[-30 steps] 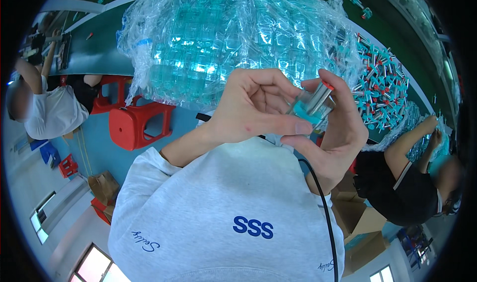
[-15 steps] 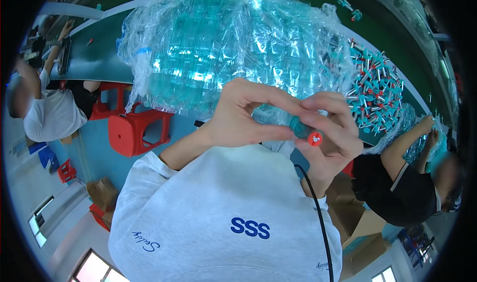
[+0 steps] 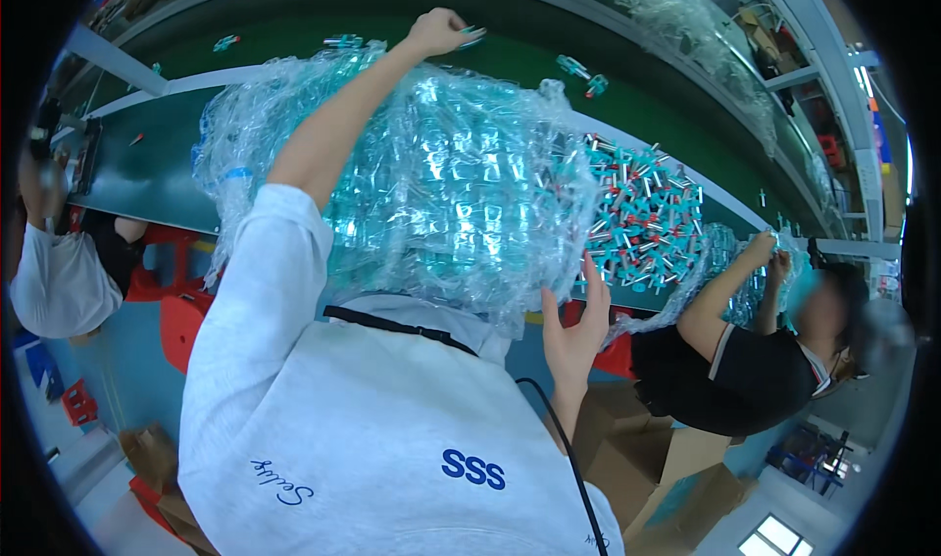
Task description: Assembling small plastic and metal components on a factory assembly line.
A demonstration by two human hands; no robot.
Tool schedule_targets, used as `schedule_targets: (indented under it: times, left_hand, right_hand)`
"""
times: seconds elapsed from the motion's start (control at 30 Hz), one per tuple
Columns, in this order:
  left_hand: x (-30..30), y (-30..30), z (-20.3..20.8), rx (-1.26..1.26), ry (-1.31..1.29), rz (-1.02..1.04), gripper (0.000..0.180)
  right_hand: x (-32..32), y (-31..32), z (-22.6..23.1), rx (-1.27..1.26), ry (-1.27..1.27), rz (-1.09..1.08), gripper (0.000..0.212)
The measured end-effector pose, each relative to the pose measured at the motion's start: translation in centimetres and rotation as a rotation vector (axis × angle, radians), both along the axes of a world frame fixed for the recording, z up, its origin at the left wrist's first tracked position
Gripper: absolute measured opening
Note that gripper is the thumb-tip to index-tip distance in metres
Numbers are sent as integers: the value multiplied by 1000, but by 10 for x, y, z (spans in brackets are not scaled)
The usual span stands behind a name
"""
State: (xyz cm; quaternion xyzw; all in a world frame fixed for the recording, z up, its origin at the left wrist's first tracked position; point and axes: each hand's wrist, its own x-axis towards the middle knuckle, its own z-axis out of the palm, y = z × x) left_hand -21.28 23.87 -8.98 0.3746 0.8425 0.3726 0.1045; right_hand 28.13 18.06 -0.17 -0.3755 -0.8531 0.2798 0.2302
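My left hand (image 3: 438, 32) reaches far out over the green conveyor belt (image 3: 520, 31). Its fingertips pinch a small teal-and-silver part (image 3: 471, 38), partly blurred. Below that arm lies a large clear plastic bag (image 3: 461, 193) packed with rows of clear teal plastic pieces. My right hand (image 3: 577, 335) is nearer to me, by the bag's lower right edge, thumb and fingers apart, and nothing shows in it. Just beyond it spreads a heap of small teal, silver and red parts (image 3: 647, 213).
More teal-and-silver parts (image 3: 584, 75) sit on the belt. A co-worker in black (image 3: 745, 370) handles clear plastic at the right; another in white (image 3: 69, 281) is at the far left. Red stools (image 3: 183, 328) and open cardboard boxes (image 3: 637, 458) stand around me.
My hands, earlier together around a teal tube with a red end, have parted. The left has swung far forward over the belt; the right has dropped back and opened. The view has shifted.
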Motion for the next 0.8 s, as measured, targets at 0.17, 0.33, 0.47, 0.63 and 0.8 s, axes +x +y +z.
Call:
schedule_targets:
  times: [0.17,0.33,0.47,0.63,0.8]
  left_hand:
    - [1,1,6,-483,411,-66,41]
    - [49,-39,35,12,589,-316,45]
    - [155,-128,61,-130,604,-397,63]
    - [178,-188,33,-287,610,-194,74]
    - [165,-191,21,-245,614,-160,74]
  right_hand:
    - [39,14,-29,124,-12,-220,43]
    - [38,29,-57,48,-107,-142,27]
    - [29,32,-67,-16,-146,-137,27]
    - [34,38,-68,58,-105,-113,24]
    - [42,44,-62,21,-23,-260,25]
